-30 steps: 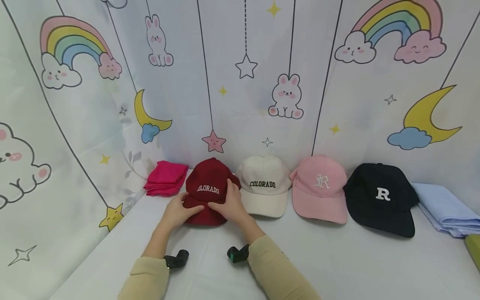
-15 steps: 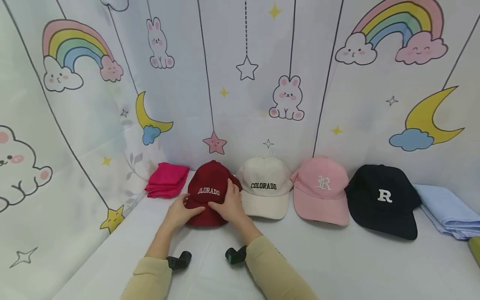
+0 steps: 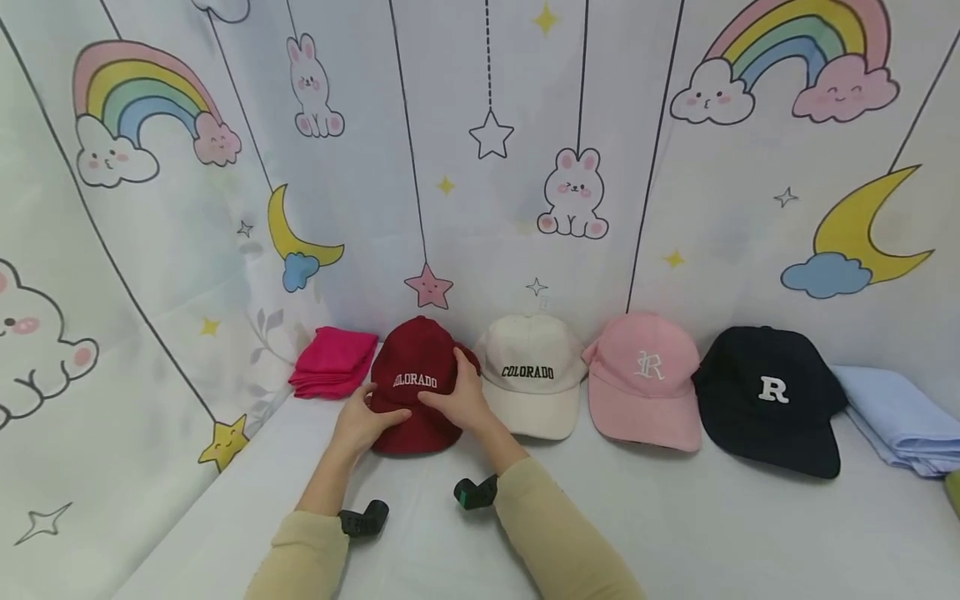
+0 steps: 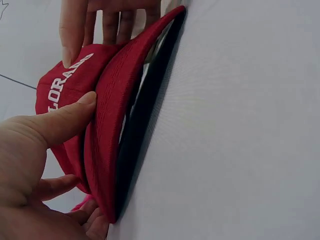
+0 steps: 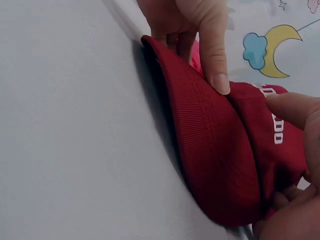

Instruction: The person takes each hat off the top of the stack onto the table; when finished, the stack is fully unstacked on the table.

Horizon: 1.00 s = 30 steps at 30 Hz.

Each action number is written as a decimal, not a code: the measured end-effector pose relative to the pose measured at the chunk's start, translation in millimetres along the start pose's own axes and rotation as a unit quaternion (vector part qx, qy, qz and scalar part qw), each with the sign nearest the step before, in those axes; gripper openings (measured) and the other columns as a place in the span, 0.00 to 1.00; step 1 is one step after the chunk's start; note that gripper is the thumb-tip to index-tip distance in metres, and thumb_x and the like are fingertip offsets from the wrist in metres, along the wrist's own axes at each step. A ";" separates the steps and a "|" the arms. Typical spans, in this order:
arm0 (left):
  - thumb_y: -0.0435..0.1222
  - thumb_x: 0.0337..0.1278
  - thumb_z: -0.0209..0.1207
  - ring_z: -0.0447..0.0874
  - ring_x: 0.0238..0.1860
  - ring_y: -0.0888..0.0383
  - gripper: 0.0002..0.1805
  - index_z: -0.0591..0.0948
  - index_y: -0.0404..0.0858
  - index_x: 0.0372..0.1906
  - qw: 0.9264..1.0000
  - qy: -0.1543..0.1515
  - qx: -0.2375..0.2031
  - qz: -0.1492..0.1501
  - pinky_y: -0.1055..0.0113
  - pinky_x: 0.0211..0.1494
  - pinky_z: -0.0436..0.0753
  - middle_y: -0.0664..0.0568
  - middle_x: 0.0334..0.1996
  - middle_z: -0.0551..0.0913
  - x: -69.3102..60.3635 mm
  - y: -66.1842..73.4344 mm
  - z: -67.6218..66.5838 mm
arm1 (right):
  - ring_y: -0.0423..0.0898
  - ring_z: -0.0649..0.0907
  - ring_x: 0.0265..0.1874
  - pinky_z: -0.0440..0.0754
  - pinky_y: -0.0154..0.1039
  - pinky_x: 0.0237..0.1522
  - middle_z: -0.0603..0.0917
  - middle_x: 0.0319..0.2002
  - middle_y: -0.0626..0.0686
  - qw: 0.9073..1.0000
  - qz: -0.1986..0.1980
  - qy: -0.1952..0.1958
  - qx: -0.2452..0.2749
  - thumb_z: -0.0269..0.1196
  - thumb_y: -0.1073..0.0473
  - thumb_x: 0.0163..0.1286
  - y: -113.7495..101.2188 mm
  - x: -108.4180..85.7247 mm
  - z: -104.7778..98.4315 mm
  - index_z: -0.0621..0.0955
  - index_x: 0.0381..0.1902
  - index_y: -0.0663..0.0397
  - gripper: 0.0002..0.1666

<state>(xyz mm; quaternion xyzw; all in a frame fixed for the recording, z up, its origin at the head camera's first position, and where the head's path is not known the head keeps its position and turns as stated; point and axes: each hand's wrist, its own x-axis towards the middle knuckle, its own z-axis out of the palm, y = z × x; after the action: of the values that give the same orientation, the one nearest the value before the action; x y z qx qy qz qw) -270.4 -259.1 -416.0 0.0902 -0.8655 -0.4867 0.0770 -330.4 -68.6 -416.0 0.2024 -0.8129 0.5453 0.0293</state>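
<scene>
A dark red baseball cap (image 3: 416,435) with white COLORADO lettering sits on the white table, brim toward me. My left hand (image 3: 358,423) holds its left side, thumb laid where brim meets crown, as the left wrist view also shows. On the other side my right hand (image 3: 467,403) grips the crown, with its thumb on the front below the lettering and its fingers around the side. Some fingertips of both hands are hidden by the cap. Immediately right of it stands a cream COLORADO cap (image 3: 527,404).
A pink cap (image 3: 641,408) and a black cap (image 3: 757,425) continue the row to the right. Folded light blue cloth (image 3: 900,417) lies beyond them. Folded magenta cloth (image 3: 332,362) is at the left. A printed curtain (image 3: 495,217) hangs directly behind the row.
My right hand has shifted slightly up the cap, its thumb moving from near the brim onto the crown's front. My left hand keeps its hold. The cap stays about in place.
</scene>
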 end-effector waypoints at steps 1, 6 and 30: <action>0.41 0.54 0.72 0.67 0.66 0.34 0.50 0.58 0.26 0.74 1.000 0.005 -0.001 0.002 0.42 0.67 0.70 0.28 0.68 0.66 1.1 0.7 0.3 | 0.60 0.61 0.73 0.60 0.58 0.71 0.59 0.75 0.64 1.000 -0.003 -0.005 0.005 0.72 0.52 0.62 -0.6 1.4 -1.4 0.51 0.79 0.63 0.59; 0.41 0.54 0.72 0.66 0.67 0.34 0.49 0.59 0.25 0.73 1.000 0.029 0.000 0.003 0.43 0.68 0.69 0.28 0.67 0.66 7.3 2.2 4.7 | 0.57 0.60 0.74 0.60 0.56 0.72 0.57 0.76 0.62 1.000 0.007 -0.025 0.016 0.71 0.53 0.64 -0.2 9.4 -9.0 0.49 0.80 0.59 0.58; 0.44 0.56 0.70 0.66 0.66 0.34 0.46 0.62 0.19 0.69 0.999 0.034 0.007 -0.017 0.42 0.67 0.69 0.26 0.65 0.67 36.5 10.8 21.8 | 0.57 0.64 0.73 0.64 0.54 0.71 0.62 0.74 0.63 0.990 0.036 -0.097 -0.094 0.65 0.52 0.69 6.8 16.0 -33.6 0.54 0.79 0.61 0.50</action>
<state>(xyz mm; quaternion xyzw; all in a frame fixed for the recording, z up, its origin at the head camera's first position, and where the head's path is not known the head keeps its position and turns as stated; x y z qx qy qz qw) -311.5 -243.9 -416.3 0.1218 -0.8639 -0.4789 0.0974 -353.3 -41.0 -404.2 0.2211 -0.8664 0.4448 -0.0502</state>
